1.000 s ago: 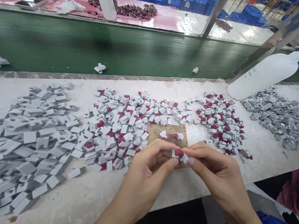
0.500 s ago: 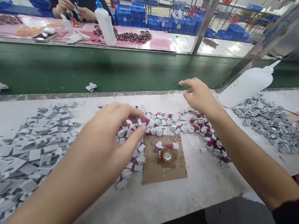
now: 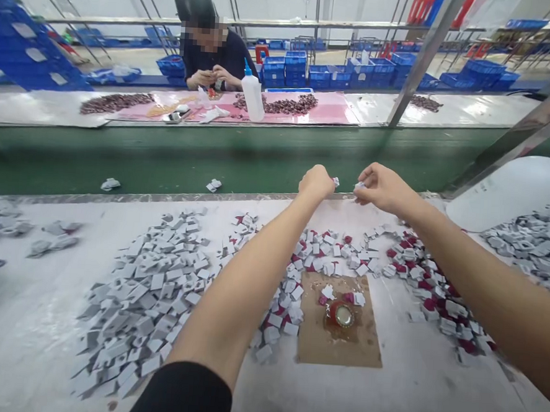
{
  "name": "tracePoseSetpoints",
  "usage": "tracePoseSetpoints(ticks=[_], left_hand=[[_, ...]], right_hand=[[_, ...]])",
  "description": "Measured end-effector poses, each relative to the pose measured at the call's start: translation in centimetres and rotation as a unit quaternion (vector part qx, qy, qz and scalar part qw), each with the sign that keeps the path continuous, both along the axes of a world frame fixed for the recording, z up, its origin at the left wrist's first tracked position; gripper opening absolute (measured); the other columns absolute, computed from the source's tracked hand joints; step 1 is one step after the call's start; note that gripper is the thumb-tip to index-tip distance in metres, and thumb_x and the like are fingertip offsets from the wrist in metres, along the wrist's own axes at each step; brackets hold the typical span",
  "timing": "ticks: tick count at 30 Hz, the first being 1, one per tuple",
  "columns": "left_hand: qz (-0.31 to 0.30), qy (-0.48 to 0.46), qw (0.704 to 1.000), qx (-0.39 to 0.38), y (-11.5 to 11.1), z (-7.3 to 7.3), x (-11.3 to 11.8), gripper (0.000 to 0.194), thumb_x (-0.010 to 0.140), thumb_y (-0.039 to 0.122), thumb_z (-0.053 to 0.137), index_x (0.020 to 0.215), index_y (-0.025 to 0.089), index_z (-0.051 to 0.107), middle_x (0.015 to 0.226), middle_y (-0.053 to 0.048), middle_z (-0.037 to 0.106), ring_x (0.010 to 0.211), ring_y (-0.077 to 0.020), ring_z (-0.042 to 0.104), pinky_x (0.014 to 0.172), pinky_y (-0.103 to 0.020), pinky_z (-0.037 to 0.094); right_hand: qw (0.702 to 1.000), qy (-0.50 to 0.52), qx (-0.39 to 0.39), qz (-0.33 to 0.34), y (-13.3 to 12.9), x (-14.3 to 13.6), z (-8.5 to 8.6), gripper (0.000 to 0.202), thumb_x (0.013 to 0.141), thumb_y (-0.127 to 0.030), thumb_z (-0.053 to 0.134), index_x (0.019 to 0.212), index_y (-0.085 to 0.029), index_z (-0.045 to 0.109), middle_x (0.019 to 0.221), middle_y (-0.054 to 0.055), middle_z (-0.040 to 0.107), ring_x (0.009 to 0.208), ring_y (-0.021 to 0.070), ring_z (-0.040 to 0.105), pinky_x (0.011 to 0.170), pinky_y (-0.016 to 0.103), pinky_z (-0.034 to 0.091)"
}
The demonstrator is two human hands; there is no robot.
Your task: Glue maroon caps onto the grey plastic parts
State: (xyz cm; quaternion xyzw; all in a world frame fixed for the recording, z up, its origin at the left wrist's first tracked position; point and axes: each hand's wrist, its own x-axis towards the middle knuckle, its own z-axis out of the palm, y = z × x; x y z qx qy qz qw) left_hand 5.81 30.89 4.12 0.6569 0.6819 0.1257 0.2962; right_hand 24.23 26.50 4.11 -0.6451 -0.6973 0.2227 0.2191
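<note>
Both hands are held out over the near edge of the green belt (image 3: pixel 277 162). My left hand (image 3: pixel 317 182) is closed on a small grey-and-magenta piece (image 3: pixel 335 182), which pokes out past its fingers. A short gap away, my right hand (image 3: pixel 382 186) pinches a small pale grey piece (image 3: pixel 359 186) between thumb and fingers. Below them, a band of loose grey and magenta pieces (image 3: pixel 328 245) curves round a brown cardboard square (image 3: pixel 308 342). On that square sits a small round cap (image 3: pixel 344 315) in a wet patch, with a few pieces beside it.
A large heap of grey blocks (image 3: pixel 158 286) lies left of the cardboard. At right, a white squeeze bottle (image 3: pixel 504 189) stands near another grey heap (image 3: pixel 534 240). Small clusters (image 3: pixel 213 185) rest on the belt. Across it, a person (image 3: pixel 214 53) works behind another bottle (image 3: pixel 252 96).
My left hand has moved forward and right, from above the loose pieces to the belt's edge, still holding its piece. My right hand now has a pale piece pinched. The view has swung left and up.
</note>
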Motion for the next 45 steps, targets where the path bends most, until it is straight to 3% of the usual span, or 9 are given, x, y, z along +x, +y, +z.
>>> tracePoseSetpoints(ticks=[6,11,16,21,25,30,35,40,45], left_hand=[[-0.01,-0.038,0.999,0.027,-2.1,0.5,-0.2,0.048,0.112,0.04,0.084,0.154,0.02,0.072,0.16,-0.016,0.072,0.139,-0.035,0.075,0.115,-0.059,0.067],[-0.122,-0.185,0.975,0.027,-11.5,2.4,-2.2,0.038,0.112,0.003,0.053,0.138,0.02,0.075,0.142,-0.012,0.083,0.124,-0.0221,0.08,0.101,-0.034,0.065],[-0.133,-0.382,0.915,0.001,-21.9,2.3,-4.4,0.008,0.114,0.025,0.065,0.115,0.023,0.073,0.101,-0.005,0.084,0.095,-0.0222,0.081,0.086,-0.035,0.065],[-0.122,-0.437,0.891,-0.014,-27.9,1.1,-7.0,0.01,0.114,0.031,0.076,0.114,0.022,0.079,0.102,-0.004,0.083,0.093,-0.0195,0.079,0.086,-0.031,0.064],[-0.122,-0.391,0.911,-0.04,-31.6,-0.2,-9.1,0.009,0.114,0.029,0.078,0.114,0.021,0.082,0.095,-0.003,0.082,0.085,-0.0174,0.076,0.078,-0.027,0.062],[0.002,-0.118,0.971,0.209,-35.2,-3.2,-14.5,0.017,0.115,0.016,0.069,0.127,0.025,0.075,0.115,-0.006,0.08,0.104,-0.0228,0.078,0.094,-0.036,0.065],[0.043,0.181,0.935,0.302,-37.0,-5.7,-20.9,0.024,0.113,0.021,0.074,0.137,0.022,0.074,0.126,-0.014,0.077,0.119,-0.0368,0.072,0.106,-0.051,0.06],[0.011,0.186,0.938,0.291,-36.8,-6.9,-21.6,0.017,0.12,0.029,0.064,0.131,0.025,0.076,0.12,-0.013,0.085,0.112,-0.0398,0.075,0.111,-0.057,0.056],[0.026,0.12,0.955,0.269,-36.9,-6.7,-20.8,0.027,0.118,0.046,0.068,0.137,0.028,0.076,0.115,-0.009,0.084,0.11,-0.0356,0.077,0.102,-0.048,0.06]], right_hand=[[0.983,0.179,-0.031,-0.019,-9.5,0.7,1.6,0.036,0.096,-0.052,0.095,0.114,-0.021,0.091,0.09,0.012,0.089,0.076,0.0289,0.085,0.063,0.039,0.065],[0.916,0.392,-0.048,-0.07,-15.8,0.2,0.7,0.058,0.086,-0.064,0.103,0.125,-0.022,0.093,0.105,0.014,0.093,0.091,0.0335,0.093,0.079,0.044,0.078],[0.896,0.435,-0.014,-0.084,-20.8,-1.6,-1.0,0.041,0.089,-0.055,0.106,0.116,-0.027,0.095,0.085,0.007,0.09,0.07,0.0261,0.089,0.072,0.036,0.079],[0.93,0.367,-0.003,-0.031,-25.5,-2.1,-1.9,0.025,0.087,-0.05,0.107,0.101,-0.032,0.097,0.107,0.008,0.092,0.089,0.0275,0.091,0.073,0.027,0.077],[0.941,0.321,-0.104,0.037,-28.8,-1.2,-3.6,0.027,0.089,-0.057,0.104,0.1,-0.033,0.097,0.093,0.007,0.088,0.081,0.0252,0.087,0.068,0.024,0.074],[0.95,0.288,-0.124,0.011,-31.8,1.2,-7.0,0.029,0.095,-0.058,0.096,0.112,-0.036,0.1,0.115,0.008,0.093,0.091,0.0308,0.093,0.073,0.029,0.079],[0.964,0.226,-0.038,-0.132,-31.6,1.2,-6.6,0.03,0.094,-0.056,0.096,0.117,-0.037,0.099,0.113,0.004,0.096,0.093,0.03,0.095,0.079,0.025,0.079],[0.952,0.251,0.02,-0.175,-29.2,-2.0,-4.2,0.015,0.09,-0.045,0.099,0.104,-0.038,0.1,0.084,-0.001,0.093,0.063,0.0221,0.089,0.065,0.02,0.075],[0.959,0.238,0.031,-0.151,-28.9,-3.1,-4.0,0.016,0.096,-0.035,0.096,0.11,-0.04,0.099,0.092,-0.003,0.095,0.072,0.0213,0.092,0.068,0.02,0.076]])
